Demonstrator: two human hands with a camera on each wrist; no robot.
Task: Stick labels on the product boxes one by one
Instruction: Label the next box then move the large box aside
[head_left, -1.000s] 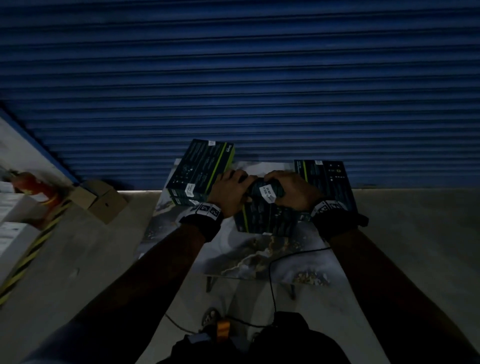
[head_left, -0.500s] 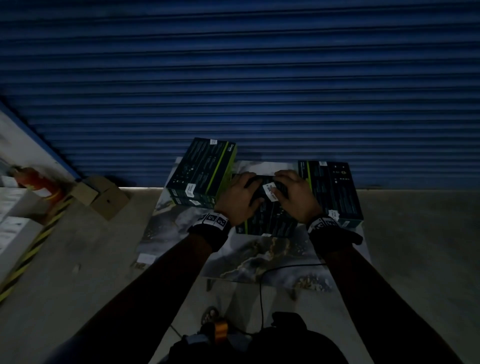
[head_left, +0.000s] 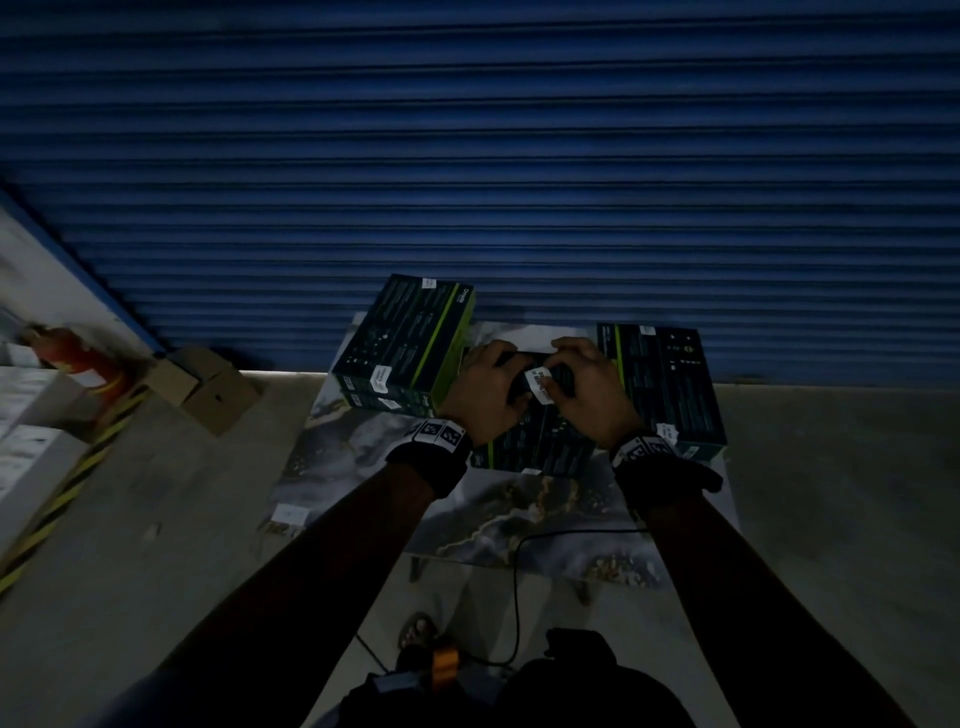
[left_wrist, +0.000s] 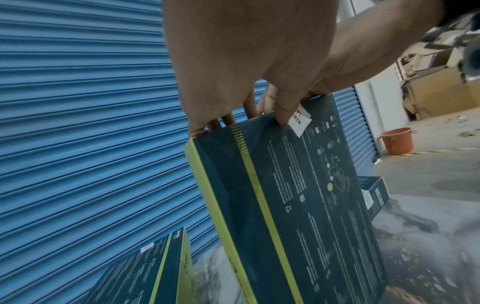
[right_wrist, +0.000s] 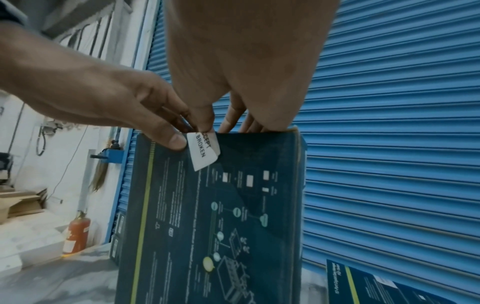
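Note:
A dark teal product box with a yellow-green stripe stands tilted on its edge mid-table. My left hand grips its top edge, thumb on the front face, fingers behind. My right hand pinches a white label against the same edge, thumb on the label, fingers behind the box. The label's lower end lies on the box face. A stack of labelled boxes lies at the left and one box at the right.
A blue roller shutter stands right behind the small marble-patterned table. On the floor at the left are cardboard cartons and a red fire extinguisher. An orange bucket stands farther off. A black cable hangs past the table's front edge.
Both hands stay on the box's top edge with the label between them. The box and hands have shifted slightly toward the shutter, and the label lies flatter on the face.

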